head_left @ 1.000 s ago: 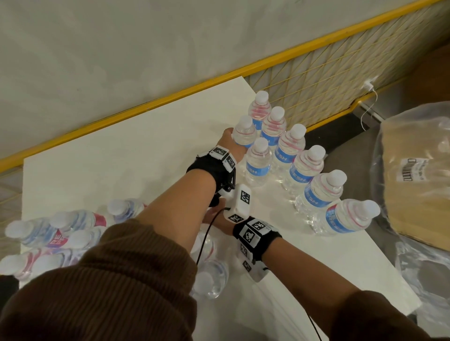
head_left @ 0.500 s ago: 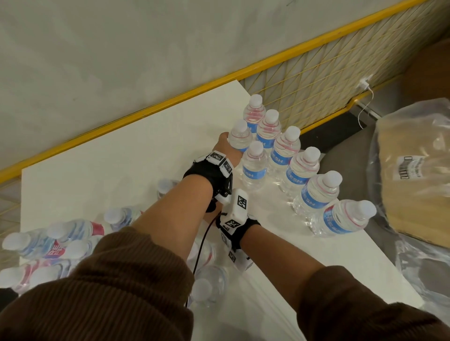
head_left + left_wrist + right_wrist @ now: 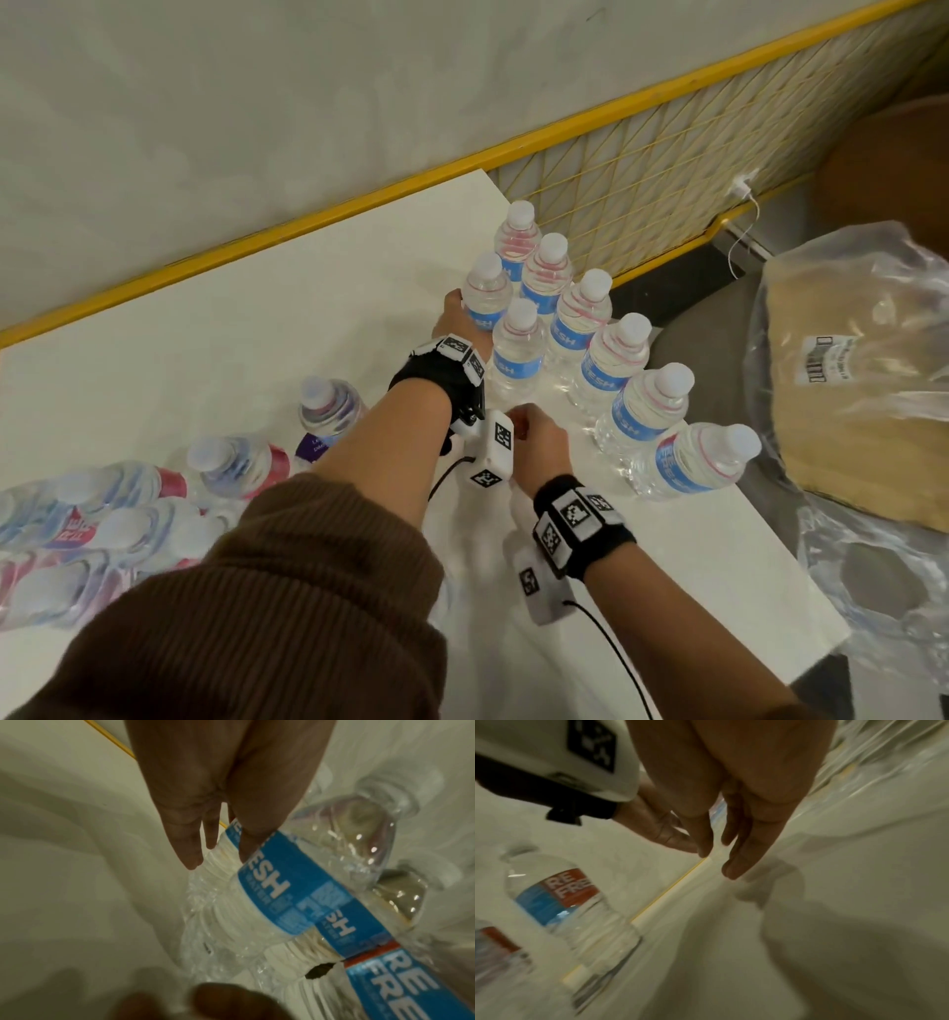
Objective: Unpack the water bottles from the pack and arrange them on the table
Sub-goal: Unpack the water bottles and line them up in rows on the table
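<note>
Clear water bottles with blue labels stand in a row (image 3: 616, 360) along the table's right edge. A second row beside it holds two: the far bottle (image 3: 485, 298) and a nearer one (image 3: 518, 349). My left hand (image 3: 454, 316) reaches to the far bottle, and its straight fingers (image 3: 191, 852) lie against that bottle's label (image 3: 272, 888). My right hand (image 3: 539, 442) hovers low by the left wrist with relaxed fingers (image 3: 734, 866), holding nothing. The wrapped pack (image 3: 77, 539) of lying bottles is at the left. A loose bottle (image 3: 328, 406) stands near it.
The white table (image 3: 257, 334) ends just right of the bottle row. A yellow mesh fence (image 3: 667, 169) runs behind it. A large plastic-wrapped brown package (image 3: 862, 390) lies off the table at the right. A red-and-blue labelled bottle (image 3: 559, 896) shows left of my right hand.
My right hand has come out from under the left forearm, forward and to the right, empty. My left hand has stayed at the same bottle.
</note>
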Action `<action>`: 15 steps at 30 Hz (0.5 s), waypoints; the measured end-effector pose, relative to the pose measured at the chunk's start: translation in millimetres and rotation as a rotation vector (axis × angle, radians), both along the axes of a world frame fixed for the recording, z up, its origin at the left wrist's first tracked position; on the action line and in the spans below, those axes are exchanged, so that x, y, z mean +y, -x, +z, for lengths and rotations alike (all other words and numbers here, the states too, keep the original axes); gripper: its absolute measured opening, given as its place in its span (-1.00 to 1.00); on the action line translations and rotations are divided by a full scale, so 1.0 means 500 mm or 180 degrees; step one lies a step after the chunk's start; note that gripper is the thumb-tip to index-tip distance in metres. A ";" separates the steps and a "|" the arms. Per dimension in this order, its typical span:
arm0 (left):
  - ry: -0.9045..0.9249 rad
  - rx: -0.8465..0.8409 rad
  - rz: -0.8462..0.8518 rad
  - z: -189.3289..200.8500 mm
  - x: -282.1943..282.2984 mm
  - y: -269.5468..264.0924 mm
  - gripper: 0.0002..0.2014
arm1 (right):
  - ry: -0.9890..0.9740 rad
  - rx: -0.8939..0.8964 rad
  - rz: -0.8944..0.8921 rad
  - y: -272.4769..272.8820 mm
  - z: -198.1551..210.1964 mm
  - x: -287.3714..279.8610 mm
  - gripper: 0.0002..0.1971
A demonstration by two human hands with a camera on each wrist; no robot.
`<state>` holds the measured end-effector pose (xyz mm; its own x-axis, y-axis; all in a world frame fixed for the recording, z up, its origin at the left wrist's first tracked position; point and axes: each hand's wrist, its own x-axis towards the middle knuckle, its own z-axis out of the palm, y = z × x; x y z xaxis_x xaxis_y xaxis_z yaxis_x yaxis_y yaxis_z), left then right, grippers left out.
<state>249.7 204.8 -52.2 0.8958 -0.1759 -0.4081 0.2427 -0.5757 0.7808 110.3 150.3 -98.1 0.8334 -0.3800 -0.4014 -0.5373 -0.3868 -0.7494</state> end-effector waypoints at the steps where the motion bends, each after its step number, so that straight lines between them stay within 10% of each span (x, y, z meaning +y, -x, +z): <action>1: -0.0013 -0.0069 0.0056 -0.003 -0.003 0.003 -0.40 | -0.0179 -0.0150 -0.0385 0.007 -0.006 -0.021 -0.73; 6: 0.0023 -0.0272 0.0215 -0.019 0.002 0.018 -0.45 | -0.0396 -0.0615 -0.0729 -0.017 -0.021 -0.044 -0.37; 15: 0.0112 -0.0485 0.0321 -0.069 0.026 -0.005 -0.44 | -0.0491 -0.0647 -0.0858 -0.066 -0.035 -0.041 -0.40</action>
